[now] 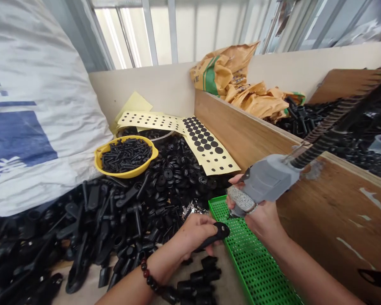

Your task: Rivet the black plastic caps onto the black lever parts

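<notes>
My left hand [195, 233] grips a flat black plastic part [223, 230], its rounded end with a hole sticking out past the thumb. Wrapped around a grey power screwdriver [269, 176] is my right hand [262, 218]; the tool is tilted, with its tip down to the left, close above that part. A gap shows between tip and part. Under the tool lies a green perforated tray [257, 262]. Small shiny metal pieces [195, 208] sit just beyond my left hand. Below it are several short black cylindrical parts [200, 279].
A yellow basket [126, 173] holds small black threaded pieces. Black discs [174, 169] and long black handle-like parts [92, 216] are heaped across the table. Yellow sticker sheets [220, 165] lean near a wooden divider [241, 123]. A large white sack [44, 84] stands left; a spring-wrapped cable [336, 127] rises right.
</notes>
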